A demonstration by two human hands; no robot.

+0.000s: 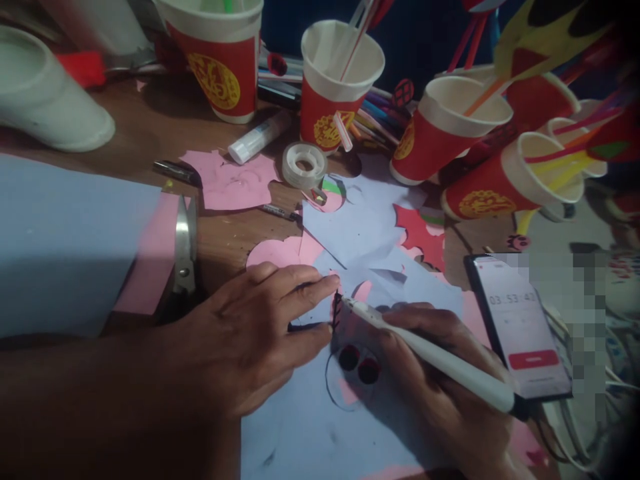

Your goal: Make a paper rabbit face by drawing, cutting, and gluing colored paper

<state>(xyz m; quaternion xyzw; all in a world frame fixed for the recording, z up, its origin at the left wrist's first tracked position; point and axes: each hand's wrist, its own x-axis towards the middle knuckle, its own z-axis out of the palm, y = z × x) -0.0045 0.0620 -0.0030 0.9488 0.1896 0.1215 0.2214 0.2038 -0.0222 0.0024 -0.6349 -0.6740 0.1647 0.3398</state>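
Note:
My right hand [430, 373] grips a white marker [445, 353], its tip touching a small piece with black hatch lines [337, 310]. Flat beside that piece lies my left hand [280, 327], fingers spread, two fingertips pressing at its left edge. Blue paper [295, 420] is spread under both hands. Between the hands, two small dark round pieces [359, 364] rest near a drawn curved outline on the blue paper.
Scissors [185, 247] lie left, near a blue sheet [65, 240]. A tape roll [304, 165], glue stick [257, 138] and pink scraps [235, 180] are ahead. Several red paper cups [340, 87] line the back. A phone [520, 327] showing a timer sits right.

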